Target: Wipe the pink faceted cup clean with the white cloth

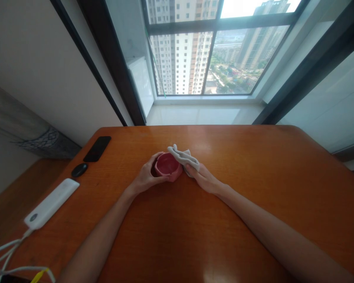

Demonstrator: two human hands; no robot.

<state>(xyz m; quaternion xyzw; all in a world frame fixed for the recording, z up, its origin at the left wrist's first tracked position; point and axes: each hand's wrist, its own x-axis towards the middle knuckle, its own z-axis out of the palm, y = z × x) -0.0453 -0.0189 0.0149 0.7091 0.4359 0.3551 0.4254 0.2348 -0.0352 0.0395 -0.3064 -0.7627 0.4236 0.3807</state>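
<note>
The left hand (146,177) curves its spread fingers around a pink bowl (167,166), which sits between both hands, while a grey cloth (184,156) drapes over the closed fingers of the right hand (203,179), pressed against the bowl's right side.

Pink cup (164,169), red inside; pale grey cloth (183,157); orange table (238,165).
</note>
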